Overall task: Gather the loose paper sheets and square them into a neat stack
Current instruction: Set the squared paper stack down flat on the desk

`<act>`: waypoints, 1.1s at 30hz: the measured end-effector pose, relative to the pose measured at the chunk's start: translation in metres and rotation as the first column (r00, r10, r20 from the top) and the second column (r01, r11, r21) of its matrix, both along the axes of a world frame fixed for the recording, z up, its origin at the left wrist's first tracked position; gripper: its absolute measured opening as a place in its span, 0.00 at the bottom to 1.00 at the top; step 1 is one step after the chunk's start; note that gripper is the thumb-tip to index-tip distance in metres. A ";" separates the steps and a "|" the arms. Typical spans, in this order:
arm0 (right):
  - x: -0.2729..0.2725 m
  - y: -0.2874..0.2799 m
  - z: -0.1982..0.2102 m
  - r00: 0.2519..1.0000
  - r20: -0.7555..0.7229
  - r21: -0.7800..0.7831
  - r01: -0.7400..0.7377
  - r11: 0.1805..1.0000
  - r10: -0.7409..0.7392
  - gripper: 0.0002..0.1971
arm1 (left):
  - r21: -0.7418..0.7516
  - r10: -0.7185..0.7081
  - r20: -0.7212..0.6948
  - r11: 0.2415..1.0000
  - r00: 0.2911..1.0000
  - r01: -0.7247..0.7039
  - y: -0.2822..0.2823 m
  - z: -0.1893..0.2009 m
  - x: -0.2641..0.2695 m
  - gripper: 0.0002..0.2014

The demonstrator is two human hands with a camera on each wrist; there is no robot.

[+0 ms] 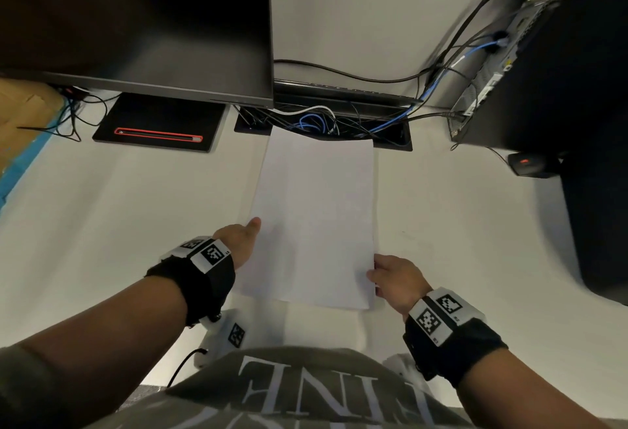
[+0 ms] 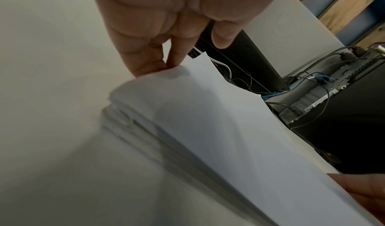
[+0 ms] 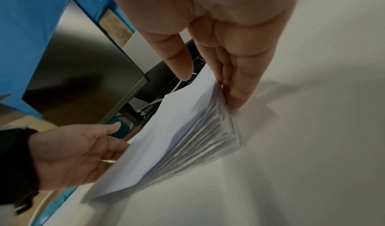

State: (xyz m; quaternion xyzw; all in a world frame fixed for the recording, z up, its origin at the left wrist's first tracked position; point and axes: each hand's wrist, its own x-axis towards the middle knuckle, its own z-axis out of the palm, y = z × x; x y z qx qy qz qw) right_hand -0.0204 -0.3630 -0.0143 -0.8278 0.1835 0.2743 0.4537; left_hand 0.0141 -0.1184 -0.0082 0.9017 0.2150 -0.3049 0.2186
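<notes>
White paper sheets (image 1: 316,217) lie gathered in one pile on the pale desk (image 1: 458,224), straight ahead of the person and running from the near edge toward the cable slot (image 1: 323,126) under the monitor (image 1: 136,20). The left hand (image 1: 239,241) lies flat against the pile's left long side, thumb on top and fingers straight along the edge; the right hand (image 1: 396,279) does the same at the right side near the front corner, its straight fingers (image 3: 237,88) pressed against the fanned sheet edges and its thumb hovering just above the top sheet. Neither hand pinches or curls round the paper: both are held flat and narrow, like two boards, likely so the sheets can be pushed inward from both sides until their edges line up. Seen from both wrists, the edges are staggered, stepping out lower in the pile, so the squaring looks only partly done. The far corners also differ a little, one poking out toward the cables (image 1: 316,121). A sensible next move would be squeezing the sides together, then tapping the short ends. The main risk is buckling the thin top sheets.
</notes>
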 end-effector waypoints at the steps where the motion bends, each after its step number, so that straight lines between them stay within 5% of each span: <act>1: 0.000 0.000 0.001 1.000 0.002 0.001 0.008 1.000 -0.008 0.12 | 0.011 -0.018 -0.014 1.000 1.000 0.018 0.000 0.001 0.000 0.26; 13: 0.003 -0.005 -0.002 0.997 -0.030 -0.056 0.064 0.996 -0.066 0.25 | -0.083 0.040 0.014 0.996 0.999 -0.038 -0.001 0.002 -0.017 0.29; 21: 0.008 -0.007 -0.014 0.999 -0.009 -0.084 0.049 0.995 -0.050 0.23 | -0.026 -0.009 -0.004 1.000 1.000 0.009 -0.004 0.007 -0.017 0.24; 24: 0.007 -0.011 -0.020 0.999 -0.007 -0.091 0.037 0.995 -0.037 0.10 | -0.004 0.009 0.008 1.000 1.000 -0.009 -0.004 0.010 -0.016 0.23; 33: 0.005 -0.007 -0.017 1.000 0.010 -0.137 0.001 0.991 0.000 0.18 | 0.113 -0.304 -0.041 0.945 0.952 0.307 0.001 0.017 -0.017 0.24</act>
